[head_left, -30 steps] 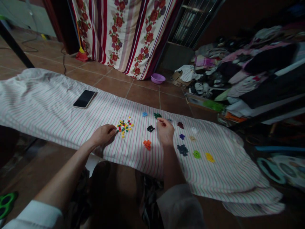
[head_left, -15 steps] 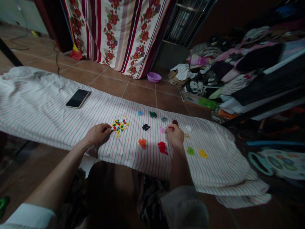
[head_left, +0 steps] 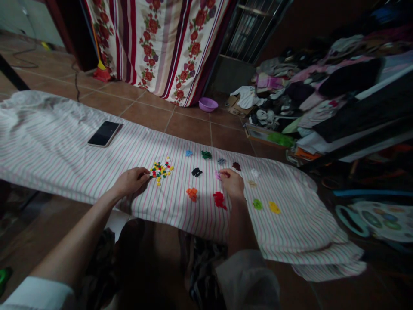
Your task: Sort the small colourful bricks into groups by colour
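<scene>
Striped bedsheet | left hand pinched beside mixed pieces | right hand pinched at pink pieces

Striped cloth with a smartphone, mixed small plastic pieces, and single-colour clusters

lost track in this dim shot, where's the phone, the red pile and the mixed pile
phone (head_left: 104, 134): head view, middle of its dark screen
red pile (head_left: 219, 200): head view, middle of the pile
mixed pile (head_left: 160, 169): head view, middle of the pile

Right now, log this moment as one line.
left hand: beside mixed coloured pieces | right hand: at pink pieces | on striped cloth
</scene>
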`<action>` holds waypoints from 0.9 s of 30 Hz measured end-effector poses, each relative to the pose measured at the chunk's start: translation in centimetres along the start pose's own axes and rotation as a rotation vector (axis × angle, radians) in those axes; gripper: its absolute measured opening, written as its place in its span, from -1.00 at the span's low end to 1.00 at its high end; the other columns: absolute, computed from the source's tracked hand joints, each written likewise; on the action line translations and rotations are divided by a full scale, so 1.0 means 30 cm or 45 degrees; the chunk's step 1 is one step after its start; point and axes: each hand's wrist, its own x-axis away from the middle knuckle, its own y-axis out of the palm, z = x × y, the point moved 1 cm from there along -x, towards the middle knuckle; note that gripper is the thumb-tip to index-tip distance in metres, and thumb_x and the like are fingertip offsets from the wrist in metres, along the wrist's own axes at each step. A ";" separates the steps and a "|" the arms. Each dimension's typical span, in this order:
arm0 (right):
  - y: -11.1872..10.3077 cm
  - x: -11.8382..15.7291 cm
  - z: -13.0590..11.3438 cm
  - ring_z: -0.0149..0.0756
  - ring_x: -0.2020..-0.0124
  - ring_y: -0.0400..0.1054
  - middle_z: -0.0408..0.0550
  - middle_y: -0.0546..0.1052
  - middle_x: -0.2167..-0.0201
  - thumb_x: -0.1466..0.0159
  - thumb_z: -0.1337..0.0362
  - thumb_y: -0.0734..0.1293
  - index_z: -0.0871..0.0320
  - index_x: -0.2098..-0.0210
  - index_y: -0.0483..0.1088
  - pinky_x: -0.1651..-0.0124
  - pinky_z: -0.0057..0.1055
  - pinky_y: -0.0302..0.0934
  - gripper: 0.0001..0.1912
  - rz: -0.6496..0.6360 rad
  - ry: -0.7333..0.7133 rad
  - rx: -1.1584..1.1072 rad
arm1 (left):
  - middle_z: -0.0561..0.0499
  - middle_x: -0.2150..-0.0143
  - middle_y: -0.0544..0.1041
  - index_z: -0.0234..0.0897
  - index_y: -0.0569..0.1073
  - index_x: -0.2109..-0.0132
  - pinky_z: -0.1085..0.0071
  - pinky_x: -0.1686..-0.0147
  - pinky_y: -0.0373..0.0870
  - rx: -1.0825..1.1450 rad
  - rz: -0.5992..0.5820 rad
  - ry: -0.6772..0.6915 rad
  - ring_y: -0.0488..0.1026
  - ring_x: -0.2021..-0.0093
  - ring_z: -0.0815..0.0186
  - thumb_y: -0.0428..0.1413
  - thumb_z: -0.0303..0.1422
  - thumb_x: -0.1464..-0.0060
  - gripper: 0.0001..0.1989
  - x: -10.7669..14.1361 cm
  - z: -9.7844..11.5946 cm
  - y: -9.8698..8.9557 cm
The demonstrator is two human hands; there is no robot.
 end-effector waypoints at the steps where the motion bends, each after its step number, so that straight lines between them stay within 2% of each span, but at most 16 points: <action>1: -0.001 0.000 -0.001 -0.26 0.30 0.40 -0.06 0.57 0.34 -0.11 0.30 0.24 0.09 0.32 0.52 0.21 -0.36 0.21 -0.77 0.012 0.002 0.003 | -0.03 0.18 0.59 -0.22 0.48 0.06 0.42 0.22 0.35 0.007 0.007 0.006 0.50 0.21 0.27 -0.12 -0.14 -0.13 -0.59 0.000 -0.001 0.001; 5: -0.006 0.001 -0.031 -0.23 0.29 0.40 -0.02 0.57 0.33 -0.12 0.30 0.21 0.09 0.30 0.53 0.16 -0.31 0.22 -0.74 0.097 0.009 -0.016 | -0.02 0.22 0.60 -0.20 0.49 0.07 0.41 0.22 0.35 0.002 0.023 0.002 0.50 0.23 0.27 -0.12 -0.15 -0.14 -0.61 0.000 -0.001 0.004; 9: 0.013 0.015 -0.123 -0.22 0.24 0.41 -0.02 0.57 0.29 -0.15 0.28 0.19 0.11 0.26 0.52 0.10 -0.31 0.24 -0.71 0.141 -0.111 -0.184 | -0.02 0.22 0.60 -0.20 0.44 -0.03 0.41 0.22 0.34 -0.044 0.073 -0.028 0.51 0.23 0.26 -0.15 -0.23 -0.17 -0.60 0.007 0.021 -0.001; 14: 0.096 0.074 -0.275 -0.22 0.18 0.39 0.00 0.55 0.23 -0.21 0.32 0.13 0.14 0.23 0.52 0.03 -0.29 0.25 -0.67 0.020 -0.429 -0.372 | -0.06 0.17 0.60 -0.14 0.28 -0.22 0.36 0.21 0.33 -0.076 0.124 -0.043 0.52 0.17 0.19 -0.23 -0.18 -0.24 -0.52 0.007 0.058 0.008; 18: 0.168 0.142 -0.365 -0.19 0.07 0.33 0.02 0.51 0.15 -0.22 0.39 0.14 0.10 0.18 0.52 -0.06 -0.22 0.21 -0.65 -0.108 -0.653 -0.353 | -0.09 0.05 0.57 -0.04 0.27 -0.24 0.34 0.20 0.32 -0.176 0.069 -0.056 0.50 0.08 0.14 -0.26 -0.08 -0.25 -0.49 -0.008 0.079 0.033; 23: 0.216 0.192 -0.420 -0.17 0.01 0.28 0.02 0.46 0.07 -0.24 0.43 0.14 0.06 0.13 0.53 -0.09 -0.21 0.20 -0.62 -0.206 -0.737 -0.264 | -0.11 0.04 0.56 -0.02 0.30 -0.22 0.33 0.21 0.32 -0.296 0.003 -0.011 0.50 0.07 0.12 -0.23 -0.04 -0.23 -0.49 -0.020 0.093 0.039; 27: 0.236 0.202 -0.439 -0.17 -0.01 0.26 0.02 0.44 0.05 -0.26 0.43 0.15 0.05 0.15 0.54 -0.10 -0.20 0.20 -0.63 -0.232 -0.762 -0.236 | -0.07 0.05 0.54 0.00 0.33 -0.19 0.34 0.19 0.32 -0.260 -0.024 0.079 0.49 0.08 0.17 -0.20 -0.09 -0.23 -0.53 -0.010 0.077 0.034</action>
